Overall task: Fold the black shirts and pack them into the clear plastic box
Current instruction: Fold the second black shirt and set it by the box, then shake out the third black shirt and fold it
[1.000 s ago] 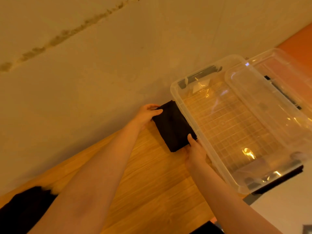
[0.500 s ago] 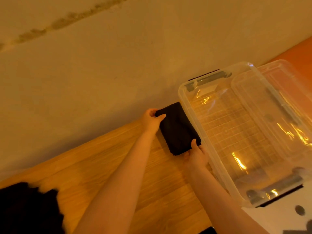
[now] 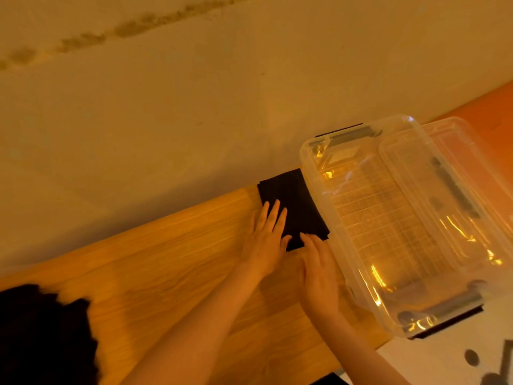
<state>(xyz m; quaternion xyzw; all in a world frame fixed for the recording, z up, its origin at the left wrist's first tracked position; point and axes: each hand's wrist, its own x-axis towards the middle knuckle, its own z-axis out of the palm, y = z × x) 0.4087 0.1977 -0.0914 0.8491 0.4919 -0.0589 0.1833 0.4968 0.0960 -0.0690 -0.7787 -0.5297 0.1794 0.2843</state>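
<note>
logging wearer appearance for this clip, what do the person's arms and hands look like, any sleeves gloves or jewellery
Both forearms are bare as far as the frame shows, with no sleeve in view. The left hand and right hand wear no gloves, and no ring, watch or bracelet is visible. The fingers look slender with short nails, though motion blur softens detail.

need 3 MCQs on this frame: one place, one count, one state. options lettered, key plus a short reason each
1. Where is the folded black shirt?
A. inside the box
B. on the wooden table, against the box's left wall
C. on the lid

2. How many hands touch it?
A. none
B. one
C. two

3. The clear plastic box is:
A. open, no shirts inside
B. lidded
C. full of shirts

Key: B, it lies on the wooden table beside the box; C, left hand and right hand both rest fingers on it; A, grid floor shows bare.
</note>
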